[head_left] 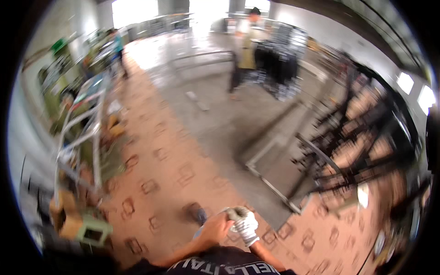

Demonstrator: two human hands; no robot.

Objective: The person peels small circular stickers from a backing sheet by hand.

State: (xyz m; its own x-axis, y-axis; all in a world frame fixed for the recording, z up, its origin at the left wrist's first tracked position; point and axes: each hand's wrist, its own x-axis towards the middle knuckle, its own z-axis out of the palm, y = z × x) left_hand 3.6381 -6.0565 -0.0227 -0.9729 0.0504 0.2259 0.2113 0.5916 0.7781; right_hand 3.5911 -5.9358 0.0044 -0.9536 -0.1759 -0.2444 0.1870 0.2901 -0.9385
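In front of my body, my two hands meet low in the picture. My left hand (217, 229) is bare, with its fingers closed against the fingers of the gloved hand beside it. On my right hand (246, 225) is a white knitted work glove (248, 233) with a greyish finger end. The right fingers are curled in toward the left ones. Motion blur hides whether anything small lies between the hands. A shoe (198, 213) shows on the floor just left of them.
A pale metal frame (97, 133) and a cardboard box (68, 213) stand at the left. Black metal parts on a rack (353, 133) fill the right. A floor-level metal bar (275, 188) lies ahead. One person (247, 48) stands by dark stacked parts; another (118, 48) is far left.
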